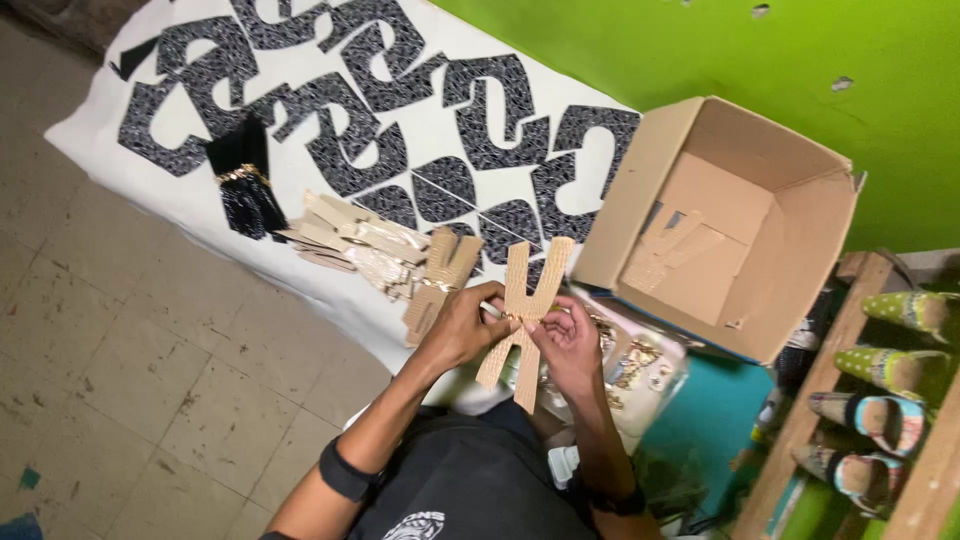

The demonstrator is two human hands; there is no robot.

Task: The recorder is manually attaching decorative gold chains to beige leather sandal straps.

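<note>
Both hands, left hand and right hand, pinch the tan cut-out piece at its waist; I'd worry a hard squeeze creases that narrow middle.

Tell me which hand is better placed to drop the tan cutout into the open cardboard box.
Right, probably. Both hands pinch the tan cutout, but the right hand sits on the side nearer the cardboard box; the left hand would have to cross over.

Open cardboard box, shoe rack
</note>
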